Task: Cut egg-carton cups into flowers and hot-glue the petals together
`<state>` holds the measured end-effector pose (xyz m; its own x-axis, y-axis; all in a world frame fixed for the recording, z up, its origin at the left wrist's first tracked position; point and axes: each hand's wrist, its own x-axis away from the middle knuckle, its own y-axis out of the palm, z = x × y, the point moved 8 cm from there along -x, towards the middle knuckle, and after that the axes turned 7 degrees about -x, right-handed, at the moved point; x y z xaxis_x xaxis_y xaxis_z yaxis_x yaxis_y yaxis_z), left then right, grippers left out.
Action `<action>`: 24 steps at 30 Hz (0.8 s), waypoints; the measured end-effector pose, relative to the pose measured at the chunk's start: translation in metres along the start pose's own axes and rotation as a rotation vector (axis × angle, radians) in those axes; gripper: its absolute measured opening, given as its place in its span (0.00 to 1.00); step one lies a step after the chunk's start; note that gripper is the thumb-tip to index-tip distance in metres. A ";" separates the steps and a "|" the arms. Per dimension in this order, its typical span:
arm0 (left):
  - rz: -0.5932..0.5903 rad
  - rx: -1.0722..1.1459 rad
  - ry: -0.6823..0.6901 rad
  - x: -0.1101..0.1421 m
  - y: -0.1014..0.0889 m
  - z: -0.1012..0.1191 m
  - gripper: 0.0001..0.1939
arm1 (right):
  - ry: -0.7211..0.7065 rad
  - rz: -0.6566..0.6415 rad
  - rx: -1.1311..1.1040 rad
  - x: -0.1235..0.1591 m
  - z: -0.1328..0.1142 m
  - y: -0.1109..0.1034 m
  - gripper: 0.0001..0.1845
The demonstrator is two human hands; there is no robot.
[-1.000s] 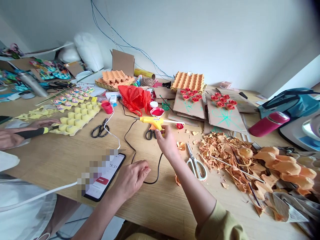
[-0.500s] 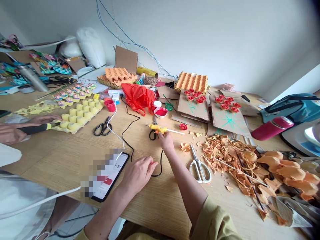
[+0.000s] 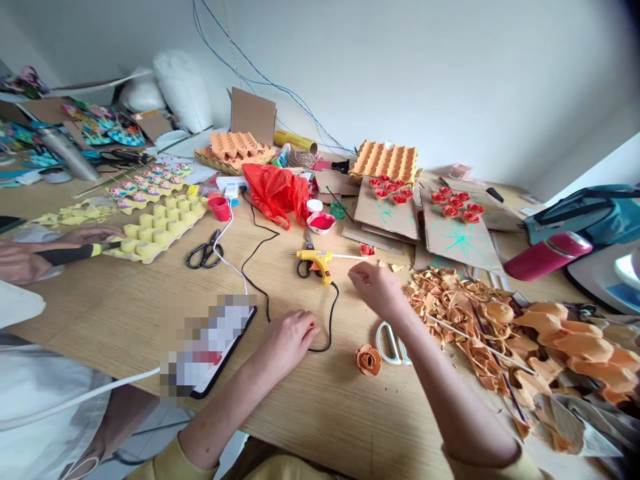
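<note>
My left hand (image 3: 293, 341) rests on the table with its fingers curled together; what they hold, if anything, is hidden. My right hand (image 3: 376, 288) is closed low over the table, right of the yellow glue gun (image 3: 316, 259) and apart from it; its fingertips hide anything in them. A white glue stick (image 3: 350, 257) sticks out of the glue gun, which lies across black-handled scissors (image 3: 303, 268). An orange rose of egg-carton petals (image 3: 369, 360) sits below my right hand. My right forearm partly covers white-handled scissors (image 3: 384, 341).
Orange carton scraps (image 3: 445, 307) are heaped at right. Red flowers stand on cardboard (image 3: 393, 217) behind. A phone (image 3: 225, 353) lies left of my left hand, and the glue gun's black cord (image 3: 336, 313) loops nearby. A co-worker's hand (image 3: 95, 235) works at a yellow egg tray (image 3: 165, 230).
My right hand has let go of the glue gun and moved right, over where an orange petal cup lay. The orange rose shows now, clear of my forearm. My left hand has barely moved.
</note>
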<state>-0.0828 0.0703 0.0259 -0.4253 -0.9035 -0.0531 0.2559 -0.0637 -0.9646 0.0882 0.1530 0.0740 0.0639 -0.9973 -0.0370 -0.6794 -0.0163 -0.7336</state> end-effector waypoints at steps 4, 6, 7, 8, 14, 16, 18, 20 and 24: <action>0.074 0.002 0.043 -0.017 -0.008 0.011 0.06 | -0.044 0.043 0.068 -0.046 0.002 -0.030 0.10; 0.173 0.014 0.063 -0.025 -0.012 0.017 0.06 | -0.061 0.034 0.103 -0.082 -0.003 -0.029 0.10; 0.236 0.031 0.074 -0.028 -0.013 0.018 0.07 | -0.069 0.028 0.122 -0.102 -0.006 -0.026 0.10; 0.297 0.058 0.090 -0.029 -0.014 0.019 0.08 | -0.074 0.029 0.145 -0.122 -0.009 -0.023 0.11; 0.516 0.167 0.153 -0.020 -0.010 0.011 0.09 | -0.078 0.048 0.278 -0.220 -0.032 -0.008 0.19; 0.526 0.202 0.163 -0.015 -0.012 0.010 0.09 | -0.086 0.051 0.312 -0.234 -0.037 -0.010 0.19; 0.546 0.256 0.135 -0.010 -0.018 0.007 0.08 | -0.114 0.052 0.346 -0.237 -0.040 -0.018 0.17; 0.560 0.304 0.113 -0.008 -0.026 0.006 0.07 | -0.165 0.053 0.376 -0.231 -0.042 -0.029 0.14; 0.553 0.347 0.152 -0.006 -0.032 0.014 0.07 | -0.231 -0.014 0.432 -0.214 -0.042 -0.030 0.17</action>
<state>-0.0762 0.0722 0.0612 -0.2625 -0.7740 -0.5762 0.7246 0.2363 -0.6474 0.0645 0.3634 0.1322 0.2649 -0.9542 -0.1387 -0.3147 0.0504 -0.9478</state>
